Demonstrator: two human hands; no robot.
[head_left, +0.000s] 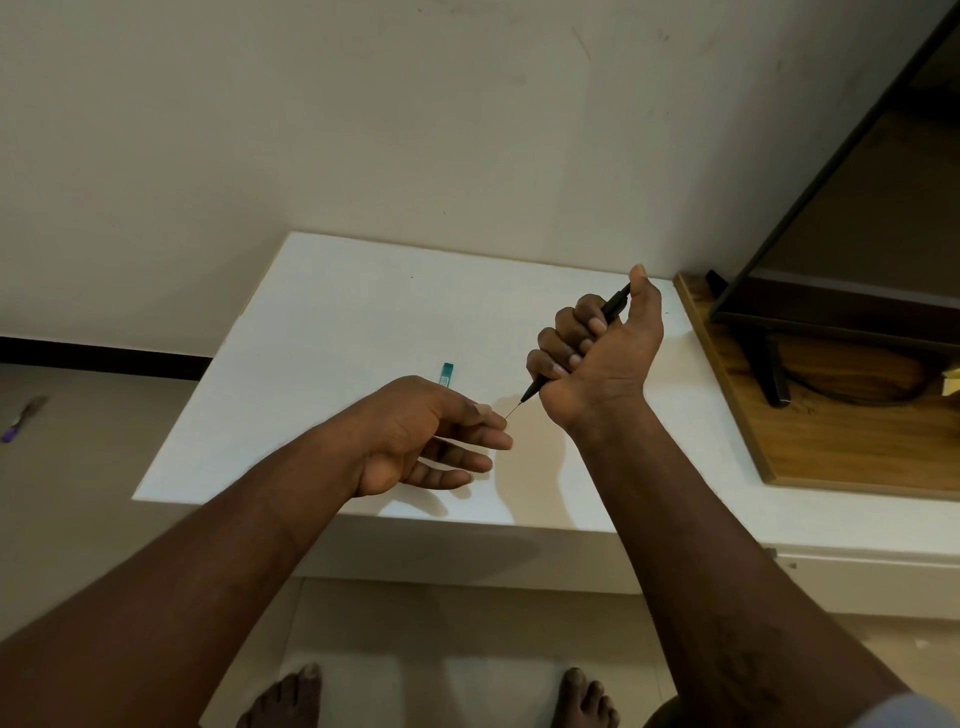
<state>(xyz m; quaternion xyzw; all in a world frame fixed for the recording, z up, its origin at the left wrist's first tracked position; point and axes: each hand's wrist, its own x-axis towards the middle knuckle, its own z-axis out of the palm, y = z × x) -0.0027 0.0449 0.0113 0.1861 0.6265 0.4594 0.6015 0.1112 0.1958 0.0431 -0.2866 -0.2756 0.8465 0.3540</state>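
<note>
A white table (322, 322) stood with its far side against a pale wall (363, 130), and the floor (78, 493) around it was a light tan. On the right, a wooden board (831, 441) lay just beside the table, and a dark screen (831, 234) stood on it on a black foot. Both hands were above the table, near its front edge. The right hand (597, 353) was curled in a fist round a black pen (615, 301), with the thumb on the top end. The pen was tilted, with its point down and to the left. A thin rod (513, 410) stuck out of the point. The left hand (421, 436) pinched the end of that rod between thumb and first finger, and its other fingers were held out straight. A small teal strip (447, 374) lay flat on the table just behind the left hand. A lot of white top showed between the hands and the wall, and over to the left corner. The fist hid the middle of the pen. The left hand hid the near end of the teal strip. The screen was cut off at the right side. A purple thing (21, 421) on the floor far to the left was too blurry to name. Two bare feet (291, 696) showed at the bottom, partly cut off.
</note>
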